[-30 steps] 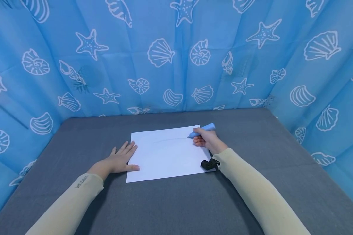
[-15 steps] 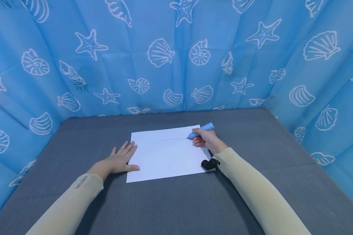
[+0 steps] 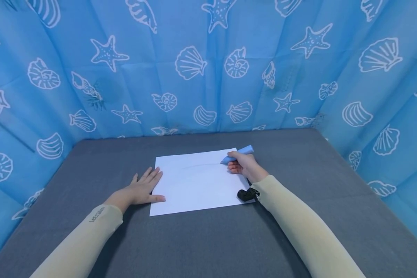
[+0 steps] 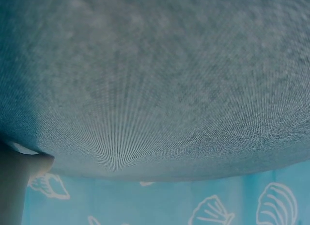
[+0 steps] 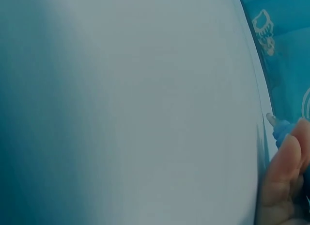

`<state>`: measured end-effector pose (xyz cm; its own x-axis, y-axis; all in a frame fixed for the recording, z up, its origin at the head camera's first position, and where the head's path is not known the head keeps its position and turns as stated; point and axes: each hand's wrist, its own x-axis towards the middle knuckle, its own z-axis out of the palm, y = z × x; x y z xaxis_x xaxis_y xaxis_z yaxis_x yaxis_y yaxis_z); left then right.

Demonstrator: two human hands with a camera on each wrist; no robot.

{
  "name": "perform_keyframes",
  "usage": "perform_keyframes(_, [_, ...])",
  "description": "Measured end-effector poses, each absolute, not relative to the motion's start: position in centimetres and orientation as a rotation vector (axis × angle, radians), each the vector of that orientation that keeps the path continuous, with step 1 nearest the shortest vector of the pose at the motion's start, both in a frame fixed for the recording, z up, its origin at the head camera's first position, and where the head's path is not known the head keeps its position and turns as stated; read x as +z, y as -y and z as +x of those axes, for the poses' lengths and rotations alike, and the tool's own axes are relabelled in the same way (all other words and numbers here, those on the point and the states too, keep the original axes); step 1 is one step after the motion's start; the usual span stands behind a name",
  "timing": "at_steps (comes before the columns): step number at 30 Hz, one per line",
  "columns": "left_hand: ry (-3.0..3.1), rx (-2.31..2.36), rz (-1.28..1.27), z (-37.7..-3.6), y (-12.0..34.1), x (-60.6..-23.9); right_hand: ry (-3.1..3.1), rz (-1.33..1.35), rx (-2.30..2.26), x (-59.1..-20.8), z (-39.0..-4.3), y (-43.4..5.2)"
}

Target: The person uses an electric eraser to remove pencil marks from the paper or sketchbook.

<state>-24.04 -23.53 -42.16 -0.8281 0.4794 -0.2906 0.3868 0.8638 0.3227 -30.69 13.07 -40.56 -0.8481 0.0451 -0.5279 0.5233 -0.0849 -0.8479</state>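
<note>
A white sheet of paper (image 3: 198, 185) lies on the grey table (image 3: 208, 239), with a faint pencil-thin line across its upper part. My right hand (image 3: 244, 165) grips a light blue pen (image 3: 238, 154) whose tip rests on the sheet near its far right corner. In the right wrist view the paper (image 5: 145, 108) fills the frame, and the pen tip (image 5: 277, 125) and a finger (image 5: 283, 176) show at the right edge. My left hand (image 3: 142, 189) lies flat, fingers straight, pressing the sheet's left edge. The left wrist view shows only table cloth (image 4: 155, 89).
Blue cloth walls printed with white shells and starfish (image 3: 208, 65) close in the table at the back and both sides. A small black wrist camera (image 3: 246, 194) sits at my right wrist over the sheet's near right corner.
</note>
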Motion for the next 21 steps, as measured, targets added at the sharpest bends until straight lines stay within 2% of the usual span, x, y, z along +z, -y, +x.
perform_keyframes(21, [-2.697, 0.331, 0.642, -24.6, 23.7, -42.9, -1.904, 0.663, -1.989, -40.6, -30.7, -12.6])
